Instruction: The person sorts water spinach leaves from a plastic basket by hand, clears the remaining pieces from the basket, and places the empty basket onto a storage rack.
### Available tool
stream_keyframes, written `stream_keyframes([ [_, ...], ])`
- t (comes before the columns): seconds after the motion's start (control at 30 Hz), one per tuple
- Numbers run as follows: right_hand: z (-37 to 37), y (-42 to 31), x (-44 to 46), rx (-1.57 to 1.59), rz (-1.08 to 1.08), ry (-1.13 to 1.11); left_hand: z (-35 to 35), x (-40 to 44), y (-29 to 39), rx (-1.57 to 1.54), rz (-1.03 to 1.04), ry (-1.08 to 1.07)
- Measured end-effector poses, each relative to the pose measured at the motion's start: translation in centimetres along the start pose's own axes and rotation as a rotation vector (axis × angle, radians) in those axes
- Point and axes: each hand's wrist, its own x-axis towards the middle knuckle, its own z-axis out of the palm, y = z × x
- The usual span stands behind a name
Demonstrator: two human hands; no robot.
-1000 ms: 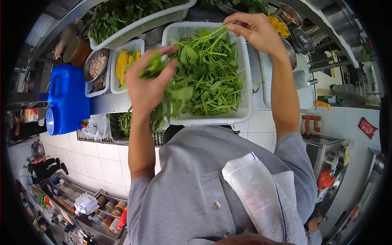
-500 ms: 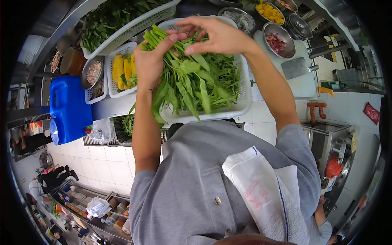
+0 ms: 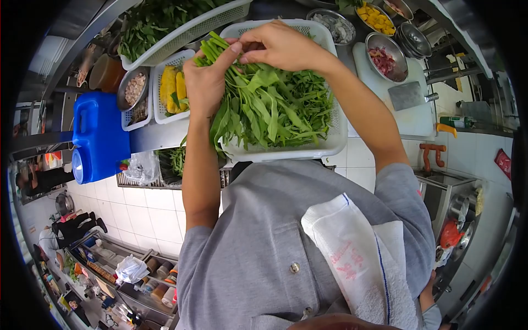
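Note:
My left hand (image 3: 206, 82) is wrapped round the stems of a bunch of leafy greens (image 3: 256, 102) that looks like water spinach. Its cut stem ends stick out above my fist, while the long leaves hang toward me. My right hand (image 3: 280, 44) is beside the left, fingers closed in a pinch at the stems near my left thumb. Exactly what the right fingertips grip is partly hidden. Under both hands stands a white plastic basket (image 3: 286, 154) with more of the same greens inside.
Left of the basket are a smaller basket of yellow corn-like pieces (image 3: 169, 91), a bowl of chopped meat (image 3: 133, 91) and a blue jug (image 3: 99, 137). A cleaver (image 3: 407, 96) lies on the white cutting board (image 3: 415, 124) at right. Behind stands another greens basket (image 3: 187, 36).
The fingers of my right hand, spread before, have closed at the stems beside my left hand. The leaves hang less far over the basket's front. My view has shifted slightly.

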Motion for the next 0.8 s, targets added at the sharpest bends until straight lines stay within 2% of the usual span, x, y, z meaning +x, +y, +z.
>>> stream_keyframes([
  [0.03,-0.2,-0.5,0.1,0.003,0.071,-0.062,0.0,0.1,-0.2,-0.038,0.024,0.007],
  [0.17,-0.6,-0.3,0.0,-0.041,0.027,-0.033,-0.3,0.0,-0.1,0.033,0.035,0.01],
  [0.27,-1.4,-0.3,0.1,-0.109,0.01,-0.092,-0.6,0.2,-0.3,0.073,0.077,-0.063],
  [0.37,-1.6,-0.2,0.0,-0.099,0.075,-0.059,-0.7,0.0,-0.2,0.107,0.025,-0.102],
  [0.47,-1.8,0.0,-0.2,0.08,0.117,-0.088,-0.8,0.1,-0.4,0.168,-0.076,-0.165],
  [0.53,-2.5,0.9,-0.1,0.018,0.002,-0.006,-0.9,0.3,-1.3,0.269,-0.058,-0.254],
  [0.57,-3.1,0.6,0.1,0.074,-0.033,0.178,-0.9,0.2,-1.3,0.268,-0.062,-0.258],
  [0.63,-6.7,-1.2,-0.7,0.306,0.251,0.147,-0.9,0.0,-1.2,0.269,-0.058,-0.247],
  [0.67,-6.8,-0.2,-0.9,0.153,0.17,0.121,-1.1,0.0,-1.3,0.269,-0.059,-0.244],
  [0.7,-6.2,0.1,-1.1,0.155,0.167,0.121,-1.3,0.1,-1.5,0.2,-0.059,-0.216],
  [0.77,-4.6,0.8,-1.9,-0.007,0.209,-0.145,-1.3,0.1,-1.4,0.132,-0.064,-0.197],
  [0.8,-3.4,1.3,-2.0,0.044,0.159,-0.058,-1.1,0.0,-1.2,0.182,-0.044,-0.213],
])
